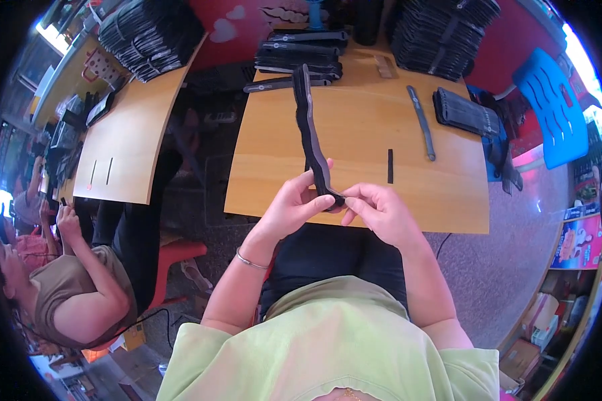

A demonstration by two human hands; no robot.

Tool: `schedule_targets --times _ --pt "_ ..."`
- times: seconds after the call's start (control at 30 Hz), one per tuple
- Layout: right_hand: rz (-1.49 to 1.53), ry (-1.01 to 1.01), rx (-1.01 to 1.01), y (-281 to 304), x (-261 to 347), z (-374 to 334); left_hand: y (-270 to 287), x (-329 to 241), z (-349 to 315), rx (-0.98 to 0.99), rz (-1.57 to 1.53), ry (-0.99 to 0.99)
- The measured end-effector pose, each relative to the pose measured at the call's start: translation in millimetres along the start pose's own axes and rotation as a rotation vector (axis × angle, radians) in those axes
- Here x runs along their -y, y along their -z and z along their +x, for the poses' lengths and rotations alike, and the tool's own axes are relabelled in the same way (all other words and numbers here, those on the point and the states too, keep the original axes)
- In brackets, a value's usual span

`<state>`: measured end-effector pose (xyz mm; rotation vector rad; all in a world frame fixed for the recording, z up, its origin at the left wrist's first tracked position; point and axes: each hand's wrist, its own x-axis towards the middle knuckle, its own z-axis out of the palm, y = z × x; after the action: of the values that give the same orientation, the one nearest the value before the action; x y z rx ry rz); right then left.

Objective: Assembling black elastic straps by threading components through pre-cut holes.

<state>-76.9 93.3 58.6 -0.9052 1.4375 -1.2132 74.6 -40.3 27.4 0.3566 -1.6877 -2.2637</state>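
A long black and grey fabric strap [304, 113] rises from my hands over the near edge of the wooden table, its far end pointing toward the back. My left hand [291, 206] is closed around the strap's lower part, thumb on top. At the strap's near end, the fingertips of my right hand [379, 210] pinch the tip; the exact spot they grip is partly hidden. A short black strip [390, 166] lies on the table just beyond my right hand. Farther right, a single dark grey strap [421, 123] lies lengthwise.
Black straps [297, 57] are piled at the back of the table [261, 174]. Tall bundles [441, 37] stand at the back right, near a flat black stack [467, 112]. A blue chair [554, 107] is at right. Another person [80, 287] sits at left by a second table [124, 144].
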Motion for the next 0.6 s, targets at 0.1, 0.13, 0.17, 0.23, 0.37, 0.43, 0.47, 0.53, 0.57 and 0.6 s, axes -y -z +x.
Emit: schedule_targets --times 0.1,0.13,0.17,0.23,0.37,0.43,0.47,0.53,0.57,0.6 --pt "-0.026 0.032 -0.008 1.3 -2.0 0.2 -5.2 1.7 1.2 -0.04 -0.073 0.028" --pt "-0.043 0.02 -0.019 0.9 0.6 -0.2 -6.9 1.1 1.7 -0.052 -0.111 0.053" --pt "-0.059 0.007 -0.029 0.2 2.2 -0.2 -8.7 2.3 2.6 -0.052 -0.11 0.053" --pt "-0.049 0.035 -0.054 -2.6 -2.8 1.9 -12.6 5.8 5.0 -0.147 -0.143 0.044" --pt "-0.102 0.122 -0.152 -6.7 -12.7 2.1 -19.6 0.8 6.3 -0.193 0.008 -0.024" --pt "-0.092 0.128 -0.161 -7.1 -15.9 2.8 -18.6 -0.2 5.3 -0.182 0.049 -0.006" --pt "-0.082 0.134 -0.168 -7.4 -16.3 2.8 -19.5 0.4 5.5 -0.181 0.05 -0.006" --pt "-0.109 0.139 -0.183 -8.2 -15.7 2.3 -22.5 3.6 6.6 -0.265 0.033 -0.048" --pt "-0.137 0.143 -0.197 -8.8 -15.4 2.0 -23.7 5.3 6.8 -0.266 0.034 -0.048" --pt "-0.137 0.145 -0.197 -9.9 -13.8 1.0 -25.0 7.1 6.9 -0.286 0.038 -0.06"
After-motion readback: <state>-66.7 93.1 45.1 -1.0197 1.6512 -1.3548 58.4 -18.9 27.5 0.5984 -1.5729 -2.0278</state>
